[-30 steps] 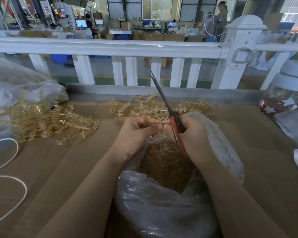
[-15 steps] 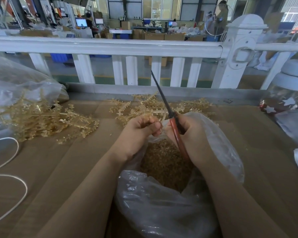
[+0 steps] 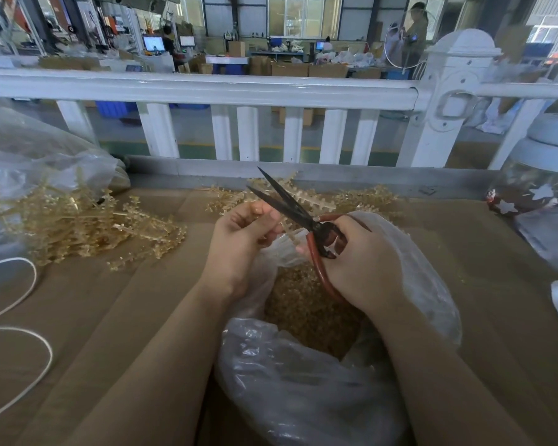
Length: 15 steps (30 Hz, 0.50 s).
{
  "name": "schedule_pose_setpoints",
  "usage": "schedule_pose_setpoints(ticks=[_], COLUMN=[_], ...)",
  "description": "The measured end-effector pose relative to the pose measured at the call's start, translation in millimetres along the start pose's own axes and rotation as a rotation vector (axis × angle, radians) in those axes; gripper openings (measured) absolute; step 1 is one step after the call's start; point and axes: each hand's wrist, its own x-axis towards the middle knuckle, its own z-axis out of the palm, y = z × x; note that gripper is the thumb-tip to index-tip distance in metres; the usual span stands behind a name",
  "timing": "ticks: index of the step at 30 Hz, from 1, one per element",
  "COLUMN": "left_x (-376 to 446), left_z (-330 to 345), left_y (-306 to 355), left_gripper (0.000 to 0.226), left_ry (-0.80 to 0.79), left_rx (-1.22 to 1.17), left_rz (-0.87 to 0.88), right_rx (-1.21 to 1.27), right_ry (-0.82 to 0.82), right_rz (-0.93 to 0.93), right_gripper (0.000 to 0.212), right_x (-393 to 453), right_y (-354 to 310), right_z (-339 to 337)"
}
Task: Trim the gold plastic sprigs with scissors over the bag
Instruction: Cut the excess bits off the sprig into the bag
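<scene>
Pinching a gold sprig (image 3: 282,222) above the bag (image 3: 303,387), the left hand (image 3: 242,239) kept its fingers (image 3: 261,209) curled round the stem. The right hand (image 3: 358,262) gripped the scissors (image 3: 298,217) by their red handles, blades parted and pointing up-left beside the sprig. Cut gold bits filled the bag. More sprigs (image 3: 78,226) lay heaped on the worktop (image 3: 126,317) to the left.
</scene>
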Motion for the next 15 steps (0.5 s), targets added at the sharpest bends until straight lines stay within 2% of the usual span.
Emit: schedule_pose_setpoints(ticks=[2, 5, 13, 15], left_x=[1.6, 2.9, 0.6, 0.6], left_z=[-3.1, -5.9, -3.3, -2.9], left_y=[-0.8, -0.3, 5.8, 6.6], left_gripper=[0.019, 0.04, 0.044, 0.044], left_ry=[0.012, 0.026, -0.027, -0.042], left_rx=[-0.013, -0.063, -0.137, -0.136], left_rz=[-0.008, -0.033, -0.086, -0.098], right_rx=[-0.026, -0.07, -0.105, -0.108], right_ry=[-0.044, -0.081, -0.118, -0.125], right_rz=[0.003, 0.006, 0.016, 0.022], right_gripper=[0.05, 0.051, 0.077, 0.078], right_x=[0.4, 0.1, 0.9, 1.3], right_y=[0.5, 0.6, -0.4, -0.2], right_z=[-1.2, -1.9, -3.0, -3.2])
